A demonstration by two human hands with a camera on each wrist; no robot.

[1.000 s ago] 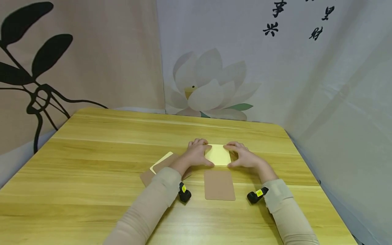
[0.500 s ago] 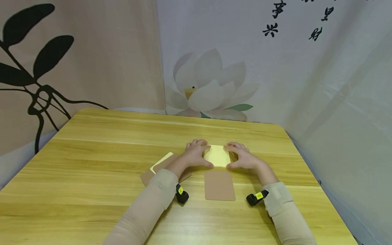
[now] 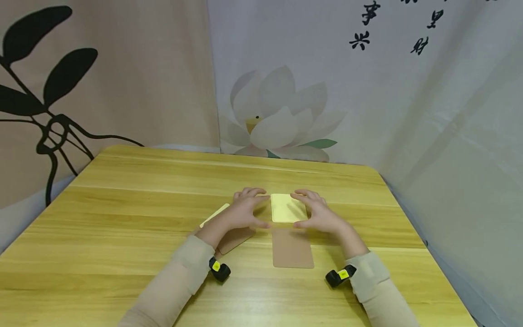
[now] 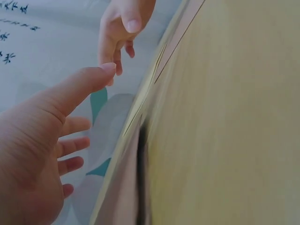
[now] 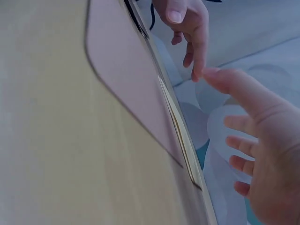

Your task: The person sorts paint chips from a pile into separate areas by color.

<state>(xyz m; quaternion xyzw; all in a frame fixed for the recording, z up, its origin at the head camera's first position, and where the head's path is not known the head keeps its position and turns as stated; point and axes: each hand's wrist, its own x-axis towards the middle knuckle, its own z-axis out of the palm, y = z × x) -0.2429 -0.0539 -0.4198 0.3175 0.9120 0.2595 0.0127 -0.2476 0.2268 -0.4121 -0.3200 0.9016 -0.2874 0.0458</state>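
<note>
A thin stack of pale yellow square cards (image 3: 282,209) with rounded corners lies flat on the wooden table. Just left of it, apart from the cards, my left hand (image 3: 242,212) hovers with fingers spread and thumb out. My right hand (image 3: 319,215) is over the stack's right side, thumb and fingers parted and holding nothing; whether a fingertip touches the top card is unclear. Directly in front of the stack lies a brown square card (image 3: 293,249). In the right wrist view the yellow stack (image 5: 180,136) shows layered edges beyond the brown card (image 5: 126,75).
Partly under my left forearm are overlapping brown cards (image 3: 235,240) and a yellow card (image 3: 214,215). The wooden table (image 3: 135,204) extends to both sides and behind. A printed curtain (image 3: 175,91) hangs at its far edge. Small black cameras (image 3: 220,270) sit on my wrists.
Both hands have let go of the yellow stack's sides. The left hand has moved left, away from it; the right has shifted slightly left over it. The cards stay in place.
</note>
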